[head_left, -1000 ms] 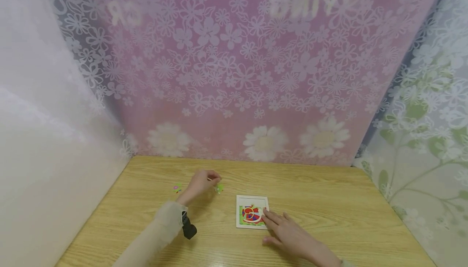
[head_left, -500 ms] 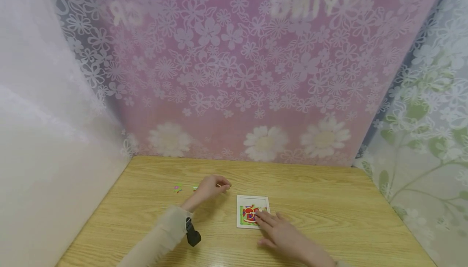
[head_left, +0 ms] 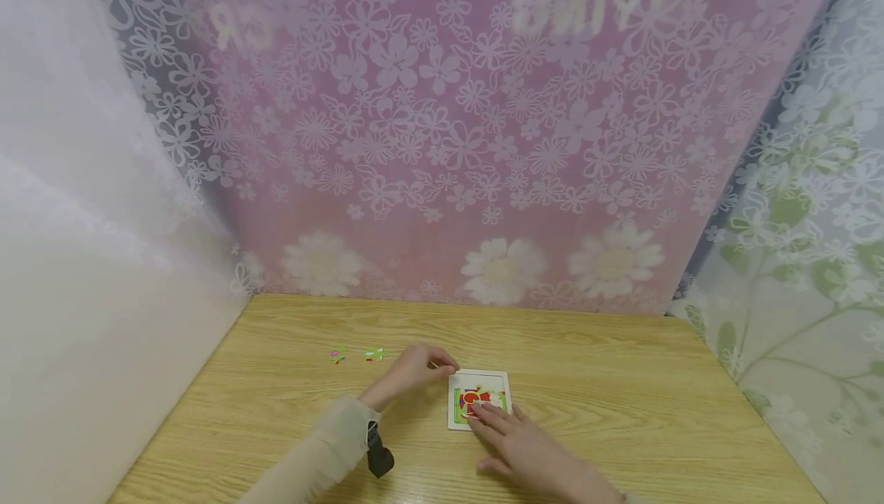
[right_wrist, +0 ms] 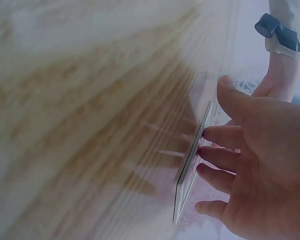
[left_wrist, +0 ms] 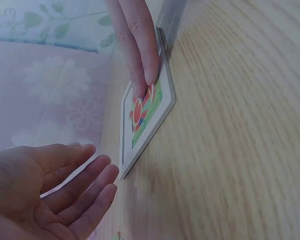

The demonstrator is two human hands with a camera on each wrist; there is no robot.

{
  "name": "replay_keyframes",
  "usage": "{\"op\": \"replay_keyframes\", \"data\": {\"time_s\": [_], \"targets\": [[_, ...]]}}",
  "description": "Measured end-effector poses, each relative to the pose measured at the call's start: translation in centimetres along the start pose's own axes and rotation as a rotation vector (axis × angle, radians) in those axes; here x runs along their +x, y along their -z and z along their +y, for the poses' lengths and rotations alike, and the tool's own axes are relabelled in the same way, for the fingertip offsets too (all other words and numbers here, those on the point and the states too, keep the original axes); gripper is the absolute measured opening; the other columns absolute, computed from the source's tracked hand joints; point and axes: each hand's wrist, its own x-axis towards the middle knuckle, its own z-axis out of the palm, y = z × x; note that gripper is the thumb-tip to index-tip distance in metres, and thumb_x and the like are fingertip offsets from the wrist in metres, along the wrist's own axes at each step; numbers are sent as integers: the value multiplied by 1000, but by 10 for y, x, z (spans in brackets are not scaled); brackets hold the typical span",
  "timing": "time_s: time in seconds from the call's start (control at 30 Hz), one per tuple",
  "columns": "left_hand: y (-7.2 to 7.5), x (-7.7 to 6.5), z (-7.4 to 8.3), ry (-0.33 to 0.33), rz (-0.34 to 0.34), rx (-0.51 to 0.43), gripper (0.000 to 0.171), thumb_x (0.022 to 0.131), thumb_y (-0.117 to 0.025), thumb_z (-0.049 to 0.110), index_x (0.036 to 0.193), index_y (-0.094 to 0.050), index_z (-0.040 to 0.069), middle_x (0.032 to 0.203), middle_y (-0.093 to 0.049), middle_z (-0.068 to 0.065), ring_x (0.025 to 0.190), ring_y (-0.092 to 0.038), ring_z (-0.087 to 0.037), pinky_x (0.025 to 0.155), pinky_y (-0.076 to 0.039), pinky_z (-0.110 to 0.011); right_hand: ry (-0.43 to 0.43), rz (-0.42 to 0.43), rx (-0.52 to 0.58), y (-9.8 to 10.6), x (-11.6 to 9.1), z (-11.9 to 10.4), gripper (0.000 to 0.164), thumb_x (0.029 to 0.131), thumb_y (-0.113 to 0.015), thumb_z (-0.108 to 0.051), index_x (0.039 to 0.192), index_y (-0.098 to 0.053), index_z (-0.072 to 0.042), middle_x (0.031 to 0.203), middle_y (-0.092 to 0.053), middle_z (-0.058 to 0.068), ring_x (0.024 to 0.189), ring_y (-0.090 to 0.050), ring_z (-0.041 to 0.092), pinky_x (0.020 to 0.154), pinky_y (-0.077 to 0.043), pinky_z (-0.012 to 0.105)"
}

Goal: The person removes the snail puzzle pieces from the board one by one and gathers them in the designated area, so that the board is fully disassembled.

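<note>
A square jigsaw puzzle in a white frame (head_left: 478,373) lies on the table, its lower part filled with a red, green and blue picture (left_wrist: 140,115). My right hand (head_left: 521,443) rests its extended fingertips on this picture, covering part of it. At the frame's far left corner, my left hand (head_left: 414,367) pinches a thin puzzle piece between thumb and fingers. Only a pale edge of that piece shows; its printed face is hidden. In the left wrist view the left hand (left_wrist: 65,192) is beside the frame's corner.
Two small groups of loose puzzle pieces lie farther left: green ones with pink (head_left: 336,354) and green ones with white (head_left: 374,354). The wooden table (head_left: 587,381) meets a pink flowered backdrop (head_left: 442,182) behind and pale side walls. A black strap device (head_left: 378,450) is on the left wrist.
My left hand has lifted a puzzle piece from the loose ones and carried it right to the frame. My right hand's fingers have slid left across the picture.
</note>
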Motion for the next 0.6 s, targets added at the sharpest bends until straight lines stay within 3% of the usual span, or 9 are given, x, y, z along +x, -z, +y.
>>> {"op": "replay_keyframes", "data": {"time_s": [0.27,0.6], "targets": [[-6,2,5,2,-31,6,16,100,-67,19,106,-78,11,103,-76,-3,93,-69,-15,80,-55,-29,-8,-5,-1,3,-1,-3,68,103,-46,-55,148,-52,-5,155,-46,14,140,-48,32,108,-40,61],[-9,3,8,69,-77,15,14,99,-68,19,103,-78,10,95,-75,2,80,-61,-4,71,-50,-26,-33,-30,19,10,-1,-5,69,102,-47,-55,148,-52,-4,155,-46,15,139,-49,33,107,-41,62]]}}
